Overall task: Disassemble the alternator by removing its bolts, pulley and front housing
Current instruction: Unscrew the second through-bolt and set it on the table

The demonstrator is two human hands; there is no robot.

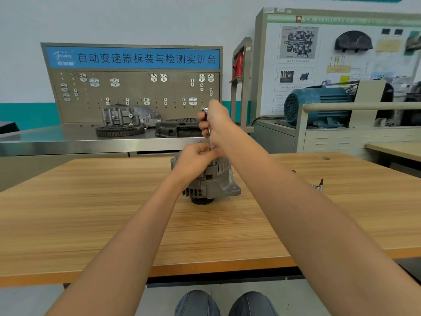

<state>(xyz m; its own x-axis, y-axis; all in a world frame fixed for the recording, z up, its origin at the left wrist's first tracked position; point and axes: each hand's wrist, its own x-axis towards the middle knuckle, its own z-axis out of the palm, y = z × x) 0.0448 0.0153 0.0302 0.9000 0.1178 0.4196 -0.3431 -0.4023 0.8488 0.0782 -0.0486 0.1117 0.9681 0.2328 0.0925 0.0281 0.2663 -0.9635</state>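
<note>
Workshop setting, pale wall with a teal band, grey pegboard [134, 96] under a blue sign with white characters at the back. Steel bench in front of it carrying a toothed ring gear [120, 130], a grey cast housing [129, 116] and a dark clutch cover [178, 128]. Off to the right, a blue electric motor [319, 106] on a grey cabinet below a board of diagrams. Front and centre, wood-grain desk [91, 201], and on it the alternator [211, 183], standing on end with its dark pulley [201, 201] down against the desk top. Left hand [196, 159] on top of the alternator, fingers curled in over its upper end, gripping there. Right hand [214, 124] raised just above the left, fingers wrapped round a slim chrome tool [208, 126], held upright, its top poking out above the fist and its tip pointing down into the top of the alternator right beside the left fingers. Exactly what the tip sits on: hidden behind the hands, cannot tell. Further right on the desk, well apart from the alternator, a few small sockets and bits [319, 185] standing together. Bottom edge: two knees in blue jeans [225, 304] below the desk.
</note>
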